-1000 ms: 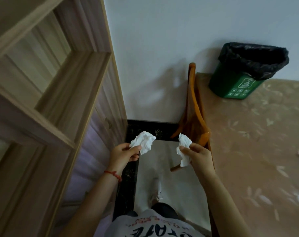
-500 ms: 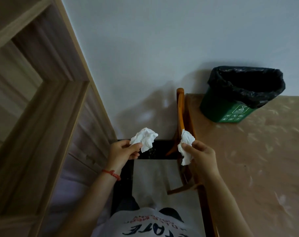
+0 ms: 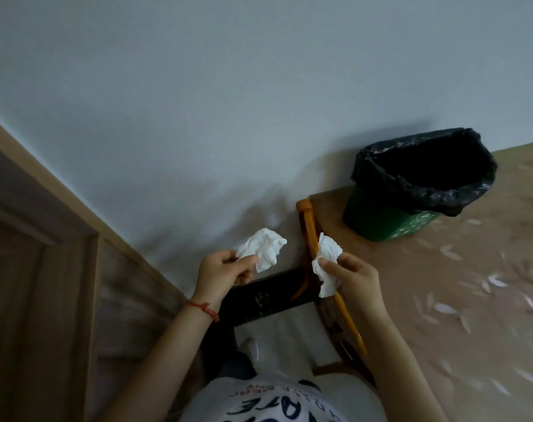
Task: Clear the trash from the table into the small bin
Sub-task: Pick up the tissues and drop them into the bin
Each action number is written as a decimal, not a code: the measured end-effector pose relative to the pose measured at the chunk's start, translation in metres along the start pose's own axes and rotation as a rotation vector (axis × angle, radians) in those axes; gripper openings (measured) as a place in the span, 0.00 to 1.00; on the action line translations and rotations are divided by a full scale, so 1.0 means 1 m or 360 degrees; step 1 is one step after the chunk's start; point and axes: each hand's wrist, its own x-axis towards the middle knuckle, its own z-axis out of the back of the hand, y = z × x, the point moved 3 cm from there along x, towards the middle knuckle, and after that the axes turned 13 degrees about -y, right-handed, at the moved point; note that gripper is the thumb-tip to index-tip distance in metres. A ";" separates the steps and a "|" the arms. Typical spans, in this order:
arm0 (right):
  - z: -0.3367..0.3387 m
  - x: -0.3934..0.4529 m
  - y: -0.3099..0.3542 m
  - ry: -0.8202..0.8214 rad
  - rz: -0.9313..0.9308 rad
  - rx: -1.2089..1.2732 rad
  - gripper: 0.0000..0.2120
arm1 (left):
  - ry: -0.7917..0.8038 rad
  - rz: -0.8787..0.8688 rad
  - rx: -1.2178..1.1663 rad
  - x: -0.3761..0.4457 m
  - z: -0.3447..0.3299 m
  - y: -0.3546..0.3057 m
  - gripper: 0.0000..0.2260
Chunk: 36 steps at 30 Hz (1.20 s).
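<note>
Left hand (image 3: 225, 271) pinching a crumpled tissue (image 3: 263, 249), right hand (image 3: 352, 277) pinching a second tissue (image 3: 327, 263), both held off the table's (image 3: 441, 300) left edge, green bin (image 3: 390, 220) with black liner (image 3: 423, 172) standing on the table's far corner, against the wall (image 3: 228, 102).

Two crumpled tissues (image 3: 262, 251) (image 3: 327, 263), one bin (image 3: 411, 190), two hands (image 3: 225, 271) (image 3: 355, 275)

Both forearms are bare. A thin red braided string bracelet (image 3: 205, 309) circles the left wrist. The person wears a white short-sleeved T-shirt (image 3: 277, 400) printed with dark block lettering and smaller red lettering (unreadable here).
</note>
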 end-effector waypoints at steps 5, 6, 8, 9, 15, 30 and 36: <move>-0.001 0.014 0.007 -0.0262 -0.0061 0.0083 0.11 | 0.0288 -0.0051 0.0094 0.043 -0.029 -0.028 0.06; 0.002 0.015 0.009 -0.0322 -0.0076 0.0095 0.08 | 0.0340 -0.0059 0.0116 0.049 -0.037 -0.032 0.05; 0.010 0.015 0.011 -0.0450 -0.0102 0.0114 0.07 | 0.0446 -0.0063 0.0181 0.058 -0.055 -0.039 0.05; 0.014 0.016 0.012 -0.0520 -0.0110 0.0121 0.07 | 0.0501 -0.0066 0.0214 0.062 -0.065 -0.041 0.05; 0.045 0.016 0.014 -0.0855 -0.0158 0.0205 0.03 | 0.0841 -0.0109 0.0350 0.060 -0.125 -0.056 0.05; 0.102 0.072 0.043 -0.1009 -0.0033 0.0451 0.02 | 0.1086 -0.0131 0.0394 0.051 -0.226 -0.105 0.04; 0.111 0.110 0.085 -0.0941 0.0134 0.0477 0.15 | 0.1129 -0.0152 0.0336 0.057 -0.260 -0.144 0.05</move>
